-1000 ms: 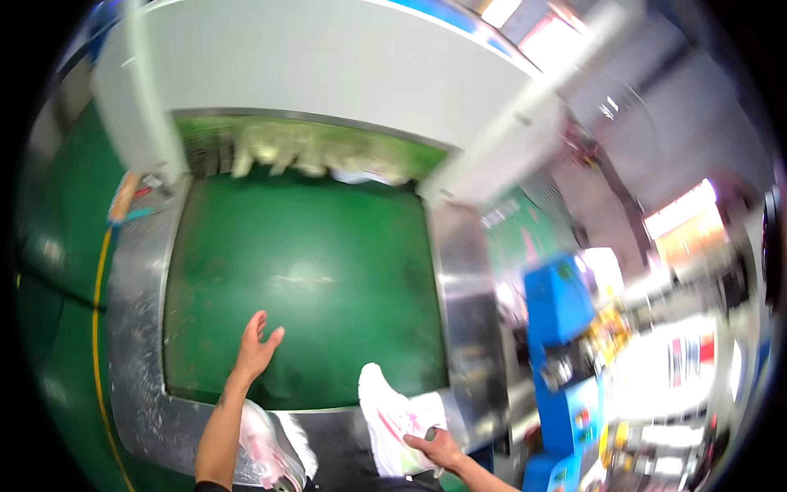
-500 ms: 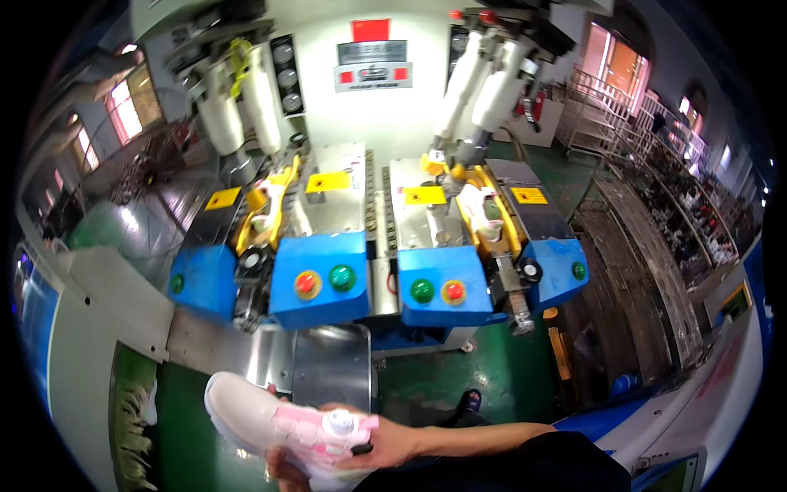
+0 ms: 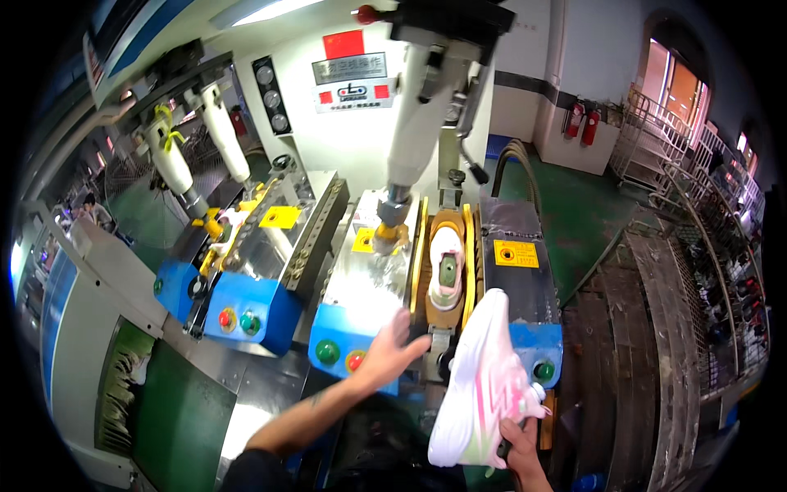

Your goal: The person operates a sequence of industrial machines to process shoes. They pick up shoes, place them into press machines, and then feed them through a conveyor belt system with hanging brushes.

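Machine (image 3: 352, 135): looms over the lot, and I'd call this partway, one shoe seated (image 3: 447, 283), one held shoe (image 3: 479, 377) not yet in any bay.
Press arm (image 3: 412, 123): its yellow tip (image 3: 392, 234) stands left of the seated shoe, clear of it.
Right bay (image 3: 431, 307): yellow side plates (image 3: 469, 262) flank that seated shoe, long axis running front to back.
Held shoe: here's the star, pink and white, in front of the right bay! Toe away from the wearer, sole facing left, opening right; long axis steep, toe leaning slightly rightward.
Left grip (image 3: 389, 353): empty, thumb and fingers apart, beside the bay's near end.
Right grip (image 3: 522, 443): clamped on the held shoe's heel end.
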### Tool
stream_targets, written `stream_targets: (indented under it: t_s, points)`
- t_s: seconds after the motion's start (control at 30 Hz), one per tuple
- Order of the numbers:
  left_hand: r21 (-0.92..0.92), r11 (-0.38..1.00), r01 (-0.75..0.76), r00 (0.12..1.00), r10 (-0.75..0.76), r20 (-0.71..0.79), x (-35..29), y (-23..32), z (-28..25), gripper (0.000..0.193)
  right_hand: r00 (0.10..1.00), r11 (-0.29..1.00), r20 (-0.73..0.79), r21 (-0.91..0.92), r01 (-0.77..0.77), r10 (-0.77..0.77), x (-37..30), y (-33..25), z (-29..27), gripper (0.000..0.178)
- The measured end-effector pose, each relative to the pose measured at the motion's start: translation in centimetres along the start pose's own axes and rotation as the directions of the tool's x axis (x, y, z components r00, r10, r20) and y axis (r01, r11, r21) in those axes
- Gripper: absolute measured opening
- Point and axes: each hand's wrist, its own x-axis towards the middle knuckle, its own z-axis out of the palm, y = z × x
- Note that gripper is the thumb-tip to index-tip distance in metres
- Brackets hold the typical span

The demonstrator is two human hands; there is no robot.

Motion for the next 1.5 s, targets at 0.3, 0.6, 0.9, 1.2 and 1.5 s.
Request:
stream_targets:
  t_s: [0.3,0.6,0.9,1.2,1.5]
  points:
    - [0.558,0.823,0.104,0.913,0.143,-0.381,24.7,-3.3,4.8,0.061,0.988,0.993,-0.153,-0.113,-0.027,0.009,-1.1,0.0,-6.0,0.072]
    - [0.211,0.973,0.096,0.995,-0.088,-0.046,11.7,8.1,-2.9,0.045,0.989,0.992,-0.123,-0.106,0.066,-0.079,2.4,-1.8,-3.9,0.077]
    - [-0.591,0.807,0.003,0.859,-0.305,-0.412,-24.0,-2.1,-6.8,0.059,0.833,0.886,0.335,-0.009,-0.464,0.44,27.4,-2.6,6.2,0.038]
    - [-0.645,0.759,-0.088,0.141,-0.632,-0.762,-38.1,-15.6,-2.2,0.021,0.974,0.316,0.106,-0.934,0.168,-0.202,37.1,2.6,11.5,0.052]
    - [-0.559,0.791,0.25,0.242,-0.61,-0.755,-35.2,-17.2,-7.3,0.028,0.909,0.206,0.061,-0.966,0.158,-0.413,34.1,7.4,13.1,0.049]
